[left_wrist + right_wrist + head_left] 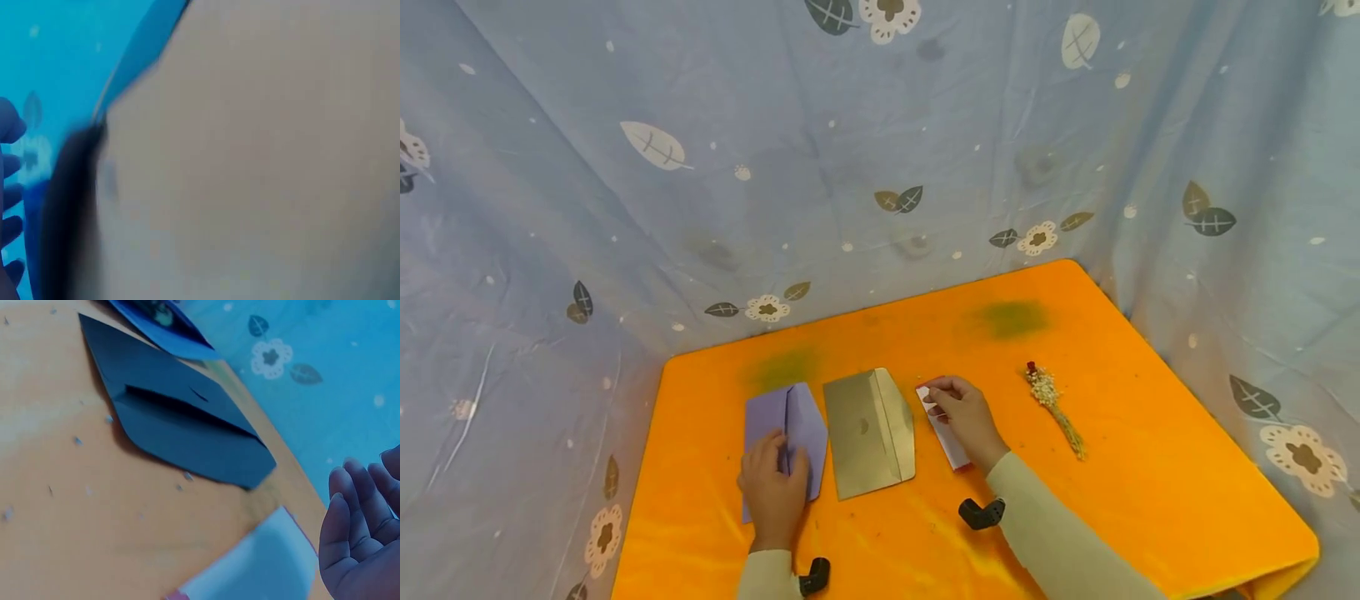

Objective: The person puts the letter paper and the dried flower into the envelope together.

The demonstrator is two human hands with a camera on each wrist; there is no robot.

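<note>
Left hand point(775, 490), fingers loose, rests on the purple flapped paper envelope point(766, 412) — better to press lightly. Right hand point(964, 410) is over the narrow white red-edged paper point(952, 448) — whether pinching, I cannot tell.

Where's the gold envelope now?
In the head view, the gold envelope lies between the purple envelope on its left and the red-edged white card on its right.

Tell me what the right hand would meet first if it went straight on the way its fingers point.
Past the red-edged white item it overlaps, the right hand would probably meet the gold envelope, flap side first, though depth is unclear.
</note>
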